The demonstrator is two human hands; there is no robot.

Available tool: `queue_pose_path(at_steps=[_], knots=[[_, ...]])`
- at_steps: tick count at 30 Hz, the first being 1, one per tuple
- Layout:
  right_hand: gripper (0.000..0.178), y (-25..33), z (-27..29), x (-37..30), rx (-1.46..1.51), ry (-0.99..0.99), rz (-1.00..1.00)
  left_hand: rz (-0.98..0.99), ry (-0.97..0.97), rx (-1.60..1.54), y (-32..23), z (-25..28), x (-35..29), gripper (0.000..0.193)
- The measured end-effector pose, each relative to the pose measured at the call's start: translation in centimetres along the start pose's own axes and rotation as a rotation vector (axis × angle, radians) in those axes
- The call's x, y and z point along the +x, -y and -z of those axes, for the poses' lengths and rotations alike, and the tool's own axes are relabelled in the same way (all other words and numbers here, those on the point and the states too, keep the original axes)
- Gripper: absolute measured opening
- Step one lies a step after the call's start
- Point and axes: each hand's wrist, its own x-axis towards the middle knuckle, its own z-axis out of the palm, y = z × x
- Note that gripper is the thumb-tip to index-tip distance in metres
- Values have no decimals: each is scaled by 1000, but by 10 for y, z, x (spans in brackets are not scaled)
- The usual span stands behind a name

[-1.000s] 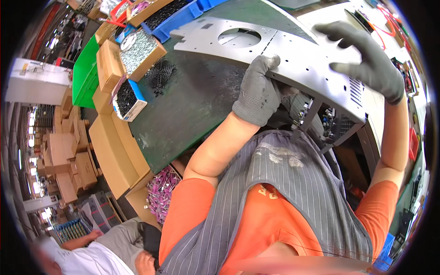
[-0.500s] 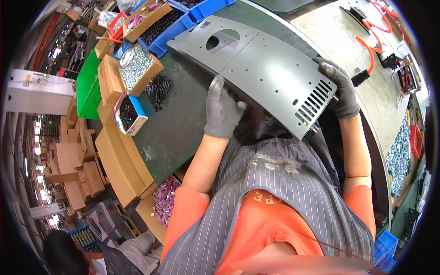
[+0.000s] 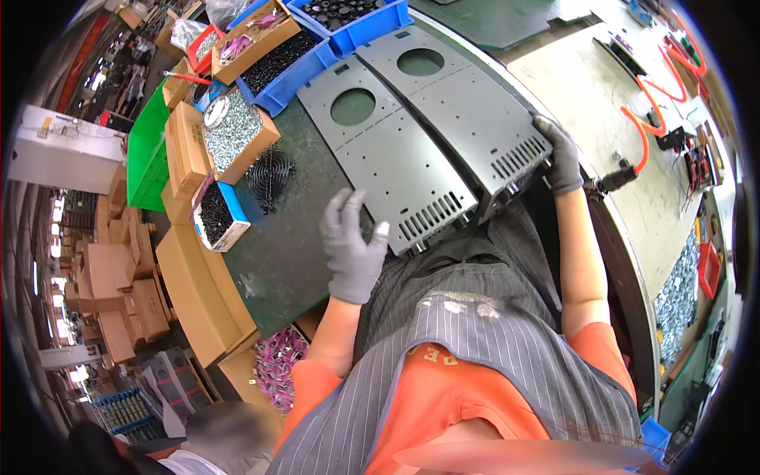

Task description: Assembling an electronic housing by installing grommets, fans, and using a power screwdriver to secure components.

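Two grey sheet-metal housings lie side by side on the dark green tabletop. Each has a round hole at its far end and a row of slots at its near end. My right hand, in a grey glove, grips the near right corner of the right housing, which sits slightly tilted. Beside the near left edge of the left housing, my gloved left hand is open with its fingers apart, holding nothing. Short dark posts show under the slotted ends.
Left of the housings are a black wire fan guard, a carton of small screws, a box of black parts and blue bins. An orange coiled hose with a black tool lies at right. Another person is at lower left.
The single raised housing has come down and shifted right, showing a second one to its left. My left hand has moved off toward the lower left; my right hand keeps its hold.
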Motion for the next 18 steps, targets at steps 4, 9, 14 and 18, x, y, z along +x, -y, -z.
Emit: queue_pose_path(at_steps=[4,9,14,18], knots=[[34,-24,17,-3,-98,-50,96,-258,-143,365,1,10,-1,66],[29,-12,-11,-16,-486,-97,275,-375,274,583,-1,-10,-14,87],[22,-2,-29,2,-957,-18,667,-423,316,603,1,-31,-5,80],[22,8,-41,11,-1027,-3,515,-397,365,598,-6,-41,2,75]])
